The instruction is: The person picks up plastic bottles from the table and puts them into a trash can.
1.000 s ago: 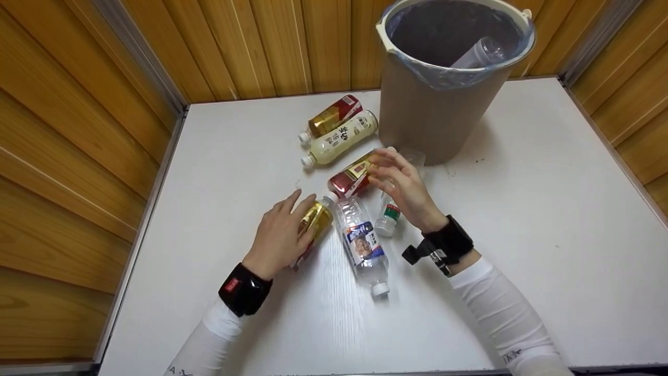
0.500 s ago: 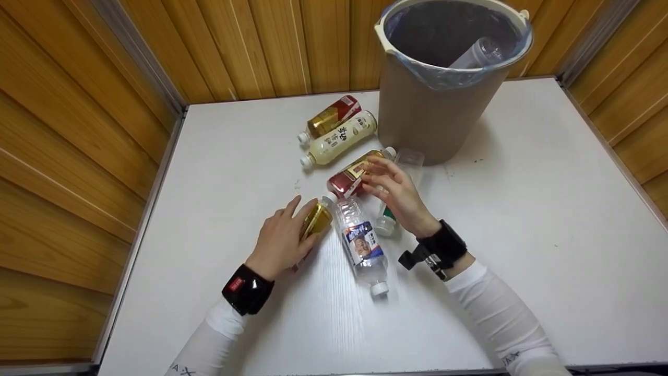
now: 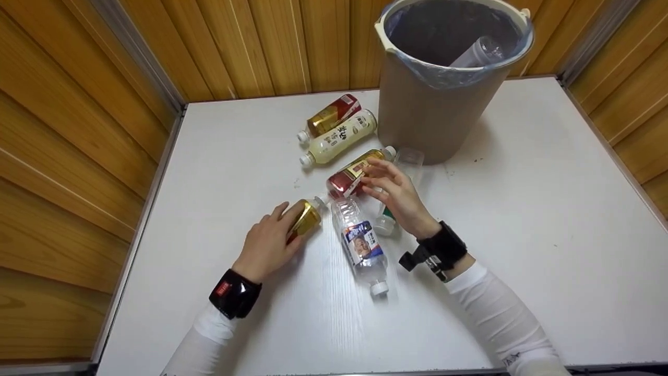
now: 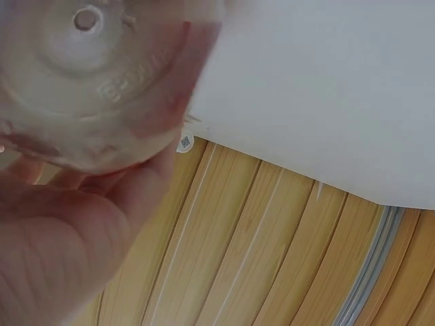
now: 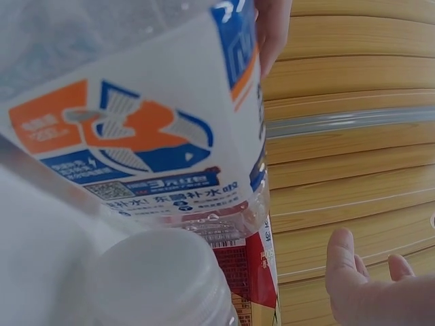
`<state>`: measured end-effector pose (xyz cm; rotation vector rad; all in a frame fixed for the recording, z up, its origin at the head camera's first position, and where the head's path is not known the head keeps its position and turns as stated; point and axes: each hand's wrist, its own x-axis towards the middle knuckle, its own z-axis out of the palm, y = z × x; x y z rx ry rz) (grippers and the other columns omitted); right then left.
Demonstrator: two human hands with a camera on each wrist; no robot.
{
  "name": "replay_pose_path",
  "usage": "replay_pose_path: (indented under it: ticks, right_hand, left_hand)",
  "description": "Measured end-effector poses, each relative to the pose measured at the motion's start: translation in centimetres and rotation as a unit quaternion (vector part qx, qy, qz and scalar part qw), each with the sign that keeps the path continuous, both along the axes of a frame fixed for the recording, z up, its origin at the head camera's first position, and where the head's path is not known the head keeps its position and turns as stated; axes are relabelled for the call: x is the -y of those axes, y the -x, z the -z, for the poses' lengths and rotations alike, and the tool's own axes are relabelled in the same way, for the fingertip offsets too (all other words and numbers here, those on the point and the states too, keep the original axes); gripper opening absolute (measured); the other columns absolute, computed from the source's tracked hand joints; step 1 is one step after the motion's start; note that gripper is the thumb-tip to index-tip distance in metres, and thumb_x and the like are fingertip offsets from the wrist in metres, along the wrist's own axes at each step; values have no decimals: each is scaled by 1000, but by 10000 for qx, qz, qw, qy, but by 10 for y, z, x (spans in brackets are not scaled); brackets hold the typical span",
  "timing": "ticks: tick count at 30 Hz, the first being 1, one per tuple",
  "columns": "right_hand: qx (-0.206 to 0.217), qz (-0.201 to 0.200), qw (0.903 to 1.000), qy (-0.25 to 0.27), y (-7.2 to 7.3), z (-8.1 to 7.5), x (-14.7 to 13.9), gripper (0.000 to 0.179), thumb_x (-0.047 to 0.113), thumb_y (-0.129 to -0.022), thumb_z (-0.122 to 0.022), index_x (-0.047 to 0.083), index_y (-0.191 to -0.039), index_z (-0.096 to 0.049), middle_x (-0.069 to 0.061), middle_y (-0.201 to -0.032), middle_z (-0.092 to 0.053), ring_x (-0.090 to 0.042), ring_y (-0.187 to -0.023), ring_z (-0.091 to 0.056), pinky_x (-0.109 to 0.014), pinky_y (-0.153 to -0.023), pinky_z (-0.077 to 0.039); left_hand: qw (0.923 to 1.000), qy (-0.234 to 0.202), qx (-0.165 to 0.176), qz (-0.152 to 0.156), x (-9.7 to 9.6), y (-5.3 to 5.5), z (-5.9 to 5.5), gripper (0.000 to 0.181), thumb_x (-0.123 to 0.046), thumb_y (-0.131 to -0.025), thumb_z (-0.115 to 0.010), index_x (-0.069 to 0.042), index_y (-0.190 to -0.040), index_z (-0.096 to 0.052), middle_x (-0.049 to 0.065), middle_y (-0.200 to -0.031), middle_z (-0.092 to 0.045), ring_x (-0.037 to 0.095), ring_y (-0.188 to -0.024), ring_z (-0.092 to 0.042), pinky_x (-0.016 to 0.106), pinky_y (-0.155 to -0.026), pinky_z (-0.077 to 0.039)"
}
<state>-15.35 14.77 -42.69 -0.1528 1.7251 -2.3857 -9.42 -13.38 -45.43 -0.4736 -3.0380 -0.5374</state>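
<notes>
My left hand (image 3: 269,245) grips a drink bottle with a gold and red label (image 3: 306,219), lying low over the white table; in the left wrist view its base (image 4: 95,88) faces the camera above my curled fingers. Beside it lies a clear bottle with a blue and white label (image 3: 361,245). My right hand (image 3: 399,196), fingers loosely bent and holding nothing, hovers over another red and gold bottle (image 3: 347,180) and partly hides a clear, green-labelled bottle (image 3: 385,224). In the right wrist view the blue-labelled bottle (image 5: 136,136) fills the upper left.
A brown bin (image 3: 433,112) with a blue liner stands at the back right, a clear bottle (image 3: 477,55) sticking up inside. Left of the bin lie a pale yellow bottle (image 3: 342,138) and a red and gold one (image 3: 331,116). Wood-panelled walls (image 3: 261,47) border the table.
My left hand has shifted left with its bottle, pulling it away from the clear blue-labelled one. My right hand dipped slightly toward me, then stayed almost still.
</notes>
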Motion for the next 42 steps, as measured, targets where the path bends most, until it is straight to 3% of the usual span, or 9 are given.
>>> replay_pose_path:
  ticks: [5, 14, 20, 26, 30, 35, 42]
  right_hand:
    - [63, -2, 10000, -22, -1, -1, 0, 48, -1, -100, -45, -2, -148, -39, -13, -130, -55, -25, -118, -62, -37, -106, -52]
    - [-40, -128, 9998, -155, -1, -1, 0, 49, 0, -100, -45, -1, -148, -38, -18, -137, -53, -26, -121, -61, -36, -107, -52]
    - [-32, -137, 9998, -154, -2, -1, 1, 49, -1, -100, -46, 0, -148, -39, -21, -140, -51, -29, -123, -59, -38, -106, -53]
    - [-44, -233, 9995, -207, -2, 0, 1, 52, -1, -99, -45, -4, -150, -34, -9, -131, -57, -28, -123, -59, -38, -106, -52]
    - [-38, -250, 9996, -136, -2, 1, 2, 52, -2, -99, -44, -6, -150, -33, -10, -131, -58, -29, -122, -60, -36, -104, -54]
    - [2, -236, 9997, 27, -2, 1, 2, 52, -2, -99, -45, -6, -149, -34, -6, -126, -60, -29, -120, -61, -40, -105, -53]
    - [36, -199, 9998, 54, -2, 2, -2, 51, -1, -100, -45, -5, -149, -35, -14, -131, -55, -26, -116, -63, -40, -105, -54]
  left_hand:
    - [9999, 34, -87, -109, 14, 0, -1, 66, -28, -93, -70, -24, -153, -43, 23, -147, -52, 49, -110, -64, 64, -88, -54]
    - [9997, 152, 19, -176, 22, 5, -2, 69, -50, -94, -65, -29, -155, -40, 22, -157, -41, 52, -129, -52, 68, -104, -45]
    - [9994, 238, 199, -170, 21, 9, 3, 76, -43, -90, -72, -30, -156, -37, 21, -157, -41, 48, -125, -56, 65, -99, -49]
    - [9992, 145, 319, -206, 20, 10, 5, 78, -33, -89, -74, -29, -157, -36, 18, -157, -42, 45, -119, -59, 62, -92, -53]
    - [9993, 110, 313, -176, 19, 10, 5, 77, -30, -89, -74, -28, -156, -37, 17, -155, -43, 43, -116, -60, 59, -87, -56]
    - [9996, 71, 220, -134, 20, 9, 4, 75, -28, -89, -73, -28, -155, -38, 16, -154, -45, 43, -113, -62, 59, -85, -57]
    - [9988, -373, 97, -288, 19, 13, -7, 74, -29, -91, -72, -27, -156, -37, 15, -152, -47, 42, -114, -63, 60, -87, -57]
